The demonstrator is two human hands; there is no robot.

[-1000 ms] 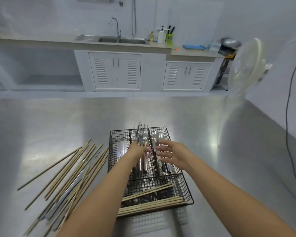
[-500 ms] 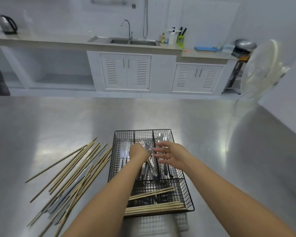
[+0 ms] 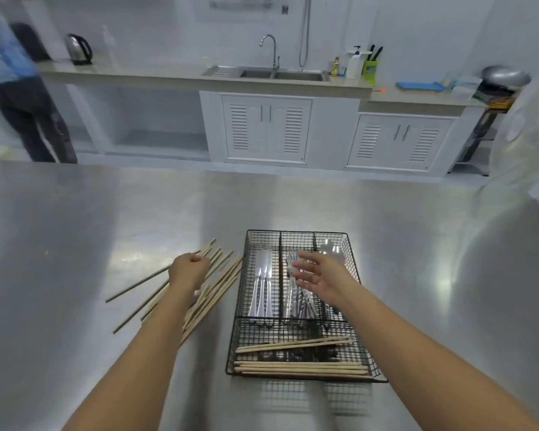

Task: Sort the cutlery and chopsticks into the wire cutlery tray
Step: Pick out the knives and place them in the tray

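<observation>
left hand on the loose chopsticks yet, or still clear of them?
Cannot tell. In the head view the left hand lies over the loose chopsticks on the table, knuckles up, hiding its fingertips; no gap or contact shows plainly.

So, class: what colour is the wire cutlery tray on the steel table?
Black: the wire cutlery tray is a black mesh, shown best in the head view.

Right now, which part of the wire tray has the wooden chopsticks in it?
The long front compartment of the wire tray, nearest the person. Chopsticks lie crosswise there; the three narrow compartments behind hold only metal cutlery.
</observation>
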